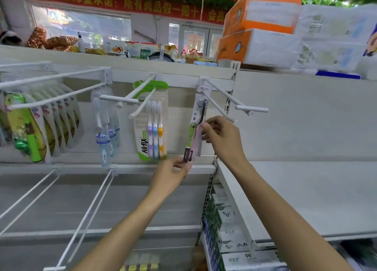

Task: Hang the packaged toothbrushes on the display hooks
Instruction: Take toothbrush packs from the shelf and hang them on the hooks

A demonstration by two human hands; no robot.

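Both hands hold one packaged toothbrush (196, 127), which hangs upright at the back of the right-most display hook (221, 105). Left hand (173, 169) pinches the pack's bottom end; right hand (221, 136) pinches its right edge at mid-height between thumb and fingertips. To the left, a three-brush pack (152, 123) hangs on the next hook (142, 103), with further packs (105, 127) beyond it.

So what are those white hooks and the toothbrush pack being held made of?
The hooks look like white-coated metal wire: thin, rigid, matte rods. The toothbrush pack seems clear glossy plastic over printed card, judging by its sheen and green printed strip.
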